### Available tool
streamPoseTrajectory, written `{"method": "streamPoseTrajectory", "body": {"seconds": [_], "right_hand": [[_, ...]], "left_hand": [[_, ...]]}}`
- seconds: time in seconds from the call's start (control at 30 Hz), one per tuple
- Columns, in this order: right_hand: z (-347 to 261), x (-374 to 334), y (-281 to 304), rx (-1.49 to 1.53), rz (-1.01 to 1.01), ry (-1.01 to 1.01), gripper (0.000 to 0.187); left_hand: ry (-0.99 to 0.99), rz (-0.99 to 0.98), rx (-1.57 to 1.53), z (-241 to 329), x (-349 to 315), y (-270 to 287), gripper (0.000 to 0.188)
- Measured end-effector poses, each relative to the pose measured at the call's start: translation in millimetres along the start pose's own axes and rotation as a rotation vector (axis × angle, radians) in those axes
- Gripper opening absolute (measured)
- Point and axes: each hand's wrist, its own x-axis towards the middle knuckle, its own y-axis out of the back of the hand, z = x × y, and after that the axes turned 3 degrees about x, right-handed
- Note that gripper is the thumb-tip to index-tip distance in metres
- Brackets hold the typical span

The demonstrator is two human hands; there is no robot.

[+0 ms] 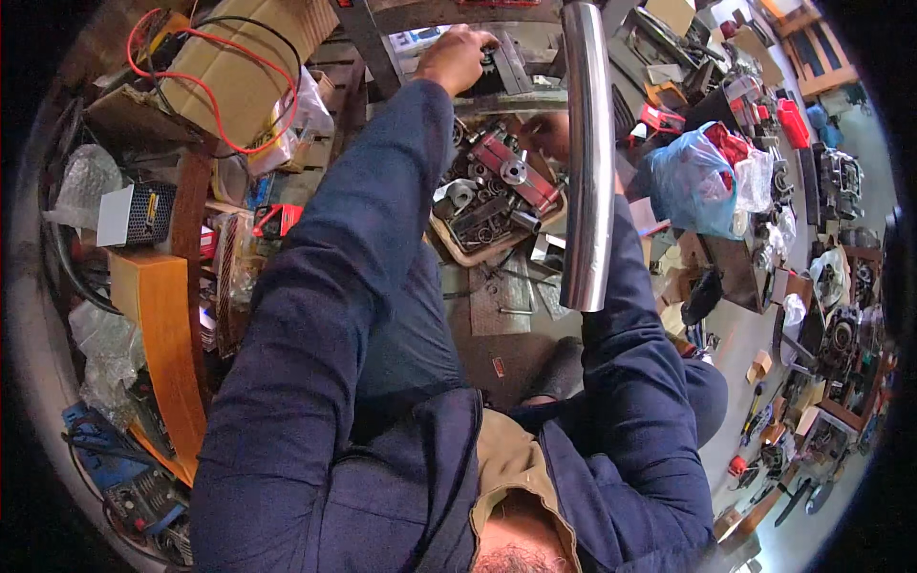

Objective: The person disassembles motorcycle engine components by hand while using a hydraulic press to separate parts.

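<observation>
My left hand (458,57) reaches far forward, its fingers curled over a dark metal part (499,69) that lies on a grey steel frame (382,48). My right hand (546,134) shows only partly, just left of a long, shiny, slightly curved steel pipe (587,162). It seems to grip the pipe from behind. The pipe stands nearly upright in the picture and hides most of the fingers. Both arms wear dark blue sleeves.
Below the hands sits a wooden tray (458,253) of gears and metal parts, one of them red (511,172). A cardboard box with red and black wires (239,76) stands left, an orange plank (162,334) lower left. A blue plastic bag (688,181) and engine parts (841,181) lie right.
</observation>
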Motion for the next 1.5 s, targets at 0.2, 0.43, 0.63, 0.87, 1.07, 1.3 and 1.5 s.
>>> {"method": "streamPoseTrajectory", "body": {"seconds": [0.2,0.43,0.63,0.87,1.07,1.3,1.5], "right_hand": [[159.0,-46.6,-141.8,-0.167,-0.084,0.353,0.021],[2.7,-87.0,-123.5,0.313,-0.037,0.045,0.03],[-82.3,-43.7,-23.9,0.376,-0.227,-0.055,0.032],[-141.9,-37.1,7.0,0.433,0.233,0.185,0.037],[-146.2,-32.1,-36.8,0.71,0.532,0.138,0.03],[-161.4,-15.1,-53.7,-0.12,0.682,-0.023,0.033],[-181.2,1.7,-65.2,-0.167,0.756,0.035,0.033]], "left_hand": [[-0.064,0.012,-0.029,36.4,27.3,-1.5,0.037],[-0.054,-0.011,0.053,-1.9,0.6,15.5,0.036],[-0.105,0.03,0.068,9.4,15.9,8.0,0.034],[-0.099,-0.034,0.013,10.4,24.5,10.4,0.03],[-0.046,-0.172,0.03,16.5,25.0,22.0,0.031],[-0.007,-0.188,-0.076,13.2,26.5,19.6,0.034],[-0.088,-0.159,-0.073,6.5,25.4,21.1,0.036]]}}
